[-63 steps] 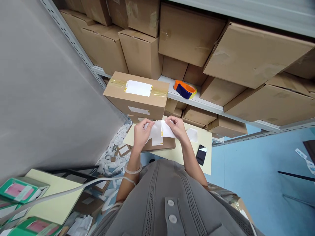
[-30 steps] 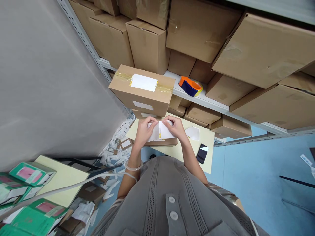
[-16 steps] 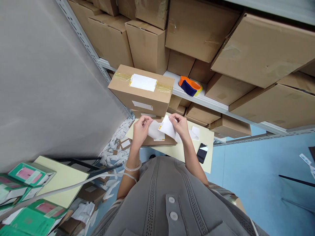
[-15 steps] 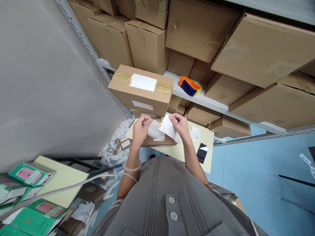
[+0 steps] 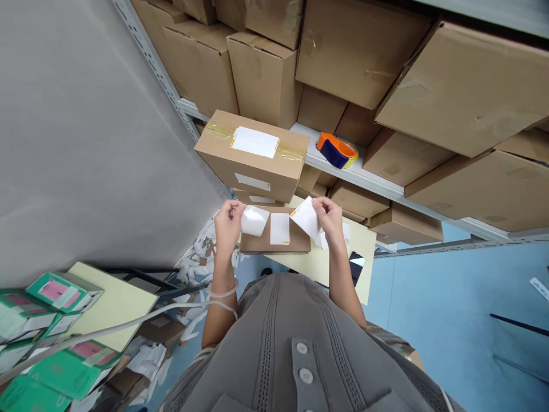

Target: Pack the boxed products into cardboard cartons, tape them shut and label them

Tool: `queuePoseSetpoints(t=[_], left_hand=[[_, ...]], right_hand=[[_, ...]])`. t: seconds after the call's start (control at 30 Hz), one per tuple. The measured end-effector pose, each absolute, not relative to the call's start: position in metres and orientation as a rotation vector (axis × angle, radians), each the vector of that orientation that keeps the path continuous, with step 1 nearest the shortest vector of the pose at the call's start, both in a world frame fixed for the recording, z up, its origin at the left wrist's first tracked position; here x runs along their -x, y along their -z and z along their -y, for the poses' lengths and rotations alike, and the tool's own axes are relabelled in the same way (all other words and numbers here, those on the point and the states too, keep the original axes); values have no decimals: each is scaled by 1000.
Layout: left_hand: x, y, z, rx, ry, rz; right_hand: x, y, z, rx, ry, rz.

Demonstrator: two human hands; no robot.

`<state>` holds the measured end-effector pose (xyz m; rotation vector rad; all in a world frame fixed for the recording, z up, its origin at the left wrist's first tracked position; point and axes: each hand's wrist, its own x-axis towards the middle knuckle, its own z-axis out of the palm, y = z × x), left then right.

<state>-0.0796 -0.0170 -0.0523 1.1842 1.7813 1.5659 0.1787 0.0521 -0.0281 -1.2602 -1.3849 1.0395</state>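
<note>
My left hand (image 5: 228,222) pinches a curled white backing sheet (image 5: 254,220). In my right hand (image 5: 331,215) I pinch a white label (image 5: 306,217) with a small yellow mark at its corner. The two sheets are apart, held over a flat brown parcel (image 5: 274,241) that lies on a pale yellow table (image 5: 334,260). That parcel carries a small white label (image 5: 279,228) on its top.
A taped carton (image 5: 253,154) with a white label stands on other boxes behind the parcel. An orange and blue tape dispenser (image 5: 337,150) sits on the shelf among stacked cartons. A phone (image 5: 355,264) lies by my right forearm. Paper scraps (image 5: 199,260) litter the floor; green boxes (image 5: 51,292) lie lower left.
The label and its backing, together in both hands a second ago, have been peeled fully apart. My left hand moved left with the backing and my right hand moved right with the label.
</note>
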Motion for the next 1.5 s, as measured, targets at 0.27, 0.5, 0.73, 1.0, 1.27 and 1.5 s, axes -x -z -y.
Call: queuePoseSetpoints(t=[0.27, 0.5, 0.73, 1.0, 1.27, 1.5], left_hand=[[164, 71, 40, -888, -1708, -2288], [203, 89, 67, -620, -1747, -2571], [199, 93, 77, -543, -1663, -2626], [202, 108, 79, -563, -1651, -2559], [204, 120, 88, -612, -1594, -2542], [197, 116, 79, -631, -1546, -2504]], right_hand=[[-196, 39, -53, 1314, -963, 1278], [-197, 45, -52, 1355, -946, 1207], [-213, 60, -63, 1442, -811, 1290], [-290, 97, -91, 1765, -377, 1401], [-358, 141, -84, 2263, -364, 1011], [-363, 163, -38, 2461, -394, 988]])
